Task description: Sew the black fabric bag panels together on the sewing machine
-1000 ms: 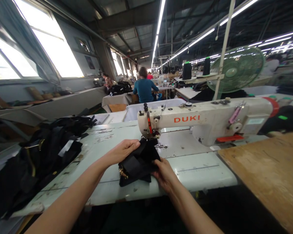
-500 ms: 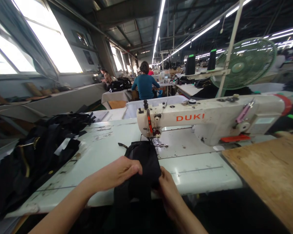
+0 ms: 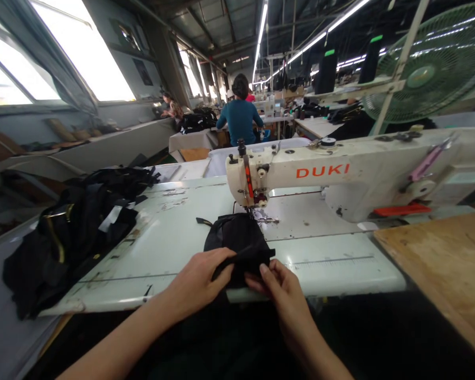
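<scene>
A black fabric piece (image 3: 237, 240) lies on the pale green sewing table (image 3: 174, 248), its far end under the needle of the white DUKI sewing machine (image 3: 340, 174). My left hand (image 3: 198, 282) pinches the near edge of the fabric at the table's front edge. My right hand (image 3: 281, 285) grips the same edge just to the right, thumb on top. Both hands are closed on the cloth.
A heap of black fabric pieces with gold trim (image 3: 75, 227) covers the table's left end. A wooden board (image 3: 443, 253) adjoins on the right. A green fan (image 3: 431, 63) stands behind the machine. A person in a blue top (image 3: 240, 119) sits at a farther table, back turned.
The fabric, bunched near the needle a second ago, has been pulled toward me and now lies flatter. Both hands have drawn back to the table's front edge, still holding it.
</scene>
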{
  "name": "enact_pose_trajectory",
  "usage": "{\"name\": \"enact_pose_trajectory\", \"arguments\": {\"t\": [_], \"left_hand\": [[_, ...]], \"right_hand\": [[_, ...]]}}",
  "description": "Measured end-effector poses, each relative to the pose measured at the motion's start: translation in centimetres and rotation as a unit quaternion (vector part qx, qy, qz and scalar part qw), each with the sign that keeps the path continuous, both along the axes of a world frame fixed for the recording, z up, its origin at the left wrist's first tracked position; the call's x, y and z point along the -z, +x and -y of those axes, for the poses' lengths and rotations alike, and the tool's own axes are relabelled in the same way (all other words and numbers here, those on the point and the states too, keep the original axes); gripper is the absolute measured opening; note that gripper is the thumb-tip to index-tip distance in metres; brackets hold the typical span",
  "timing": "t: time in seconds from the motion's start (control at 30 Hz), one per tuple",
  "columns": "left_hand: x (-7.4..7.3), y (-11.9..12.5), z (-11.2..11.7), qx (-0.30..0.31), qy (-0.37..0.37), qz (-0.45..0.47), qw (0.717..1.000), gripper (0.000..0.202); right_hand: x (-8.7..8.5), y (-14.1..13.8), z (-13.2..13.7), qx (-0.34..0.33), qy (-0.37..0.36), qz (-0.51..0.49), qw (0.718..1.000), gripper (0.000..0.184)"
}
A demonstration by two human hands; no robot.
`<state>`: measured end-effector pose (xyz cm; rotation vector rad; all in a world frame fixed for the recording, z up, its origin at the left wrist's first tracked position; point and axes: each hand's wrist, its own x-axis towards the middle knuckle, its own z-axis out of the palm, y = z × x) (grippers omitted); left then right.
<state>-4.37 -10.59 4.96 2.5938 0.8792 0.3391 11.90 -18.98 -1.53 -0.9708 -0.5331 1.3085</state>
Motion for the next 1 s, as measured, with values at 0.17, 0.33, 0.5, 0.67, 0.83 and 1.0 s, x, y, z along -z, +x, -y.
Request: {"name": "enact_pose_trajectory", "arguments": {"t": [0.17,0.33,0.5,0.67,0.83,1.0], "left_hand": [[-2.3,-0.6,-2.0,0.013,-0.041,0.008,0.999,0.028],[-3.2,-1.6,-3.4,-0.011,-0.040,0.026,0.999,0.036],[-3.7,-1.8,-2.5,0.107,0.033,-0.054,0.992,0.021],[-1.9,0.1,1.7,0.143,0.064,-0.089,0.984,0.013],[1.3,2.4,4.2,0.130,0.108,-0.047,0.985,0.053],[4.2,1.7,3.1,0.119,0.112,-0.056,0.985,0.035]], "right_hand": [[-2.6,0.4,-1.3,-0.022,0.037,-0.036,0.998,0.037],[-2.7,2.1,-0.8,-0.011,0.016,-0.073,0.997,0.030],[0.2,2.1,1.6,0.001,-0.079,-0.041,0.996,0.036],[2.8,0.0,3.2,-0.021,-0.070,0.085,0.994,0.044],[3.5,-0.4,3.1,0.007,-0.047,0.091,0.995,0.045],[3.8,-1.2,2.9,-0.011,-0.066,0.040,0.997,0.049]]}}
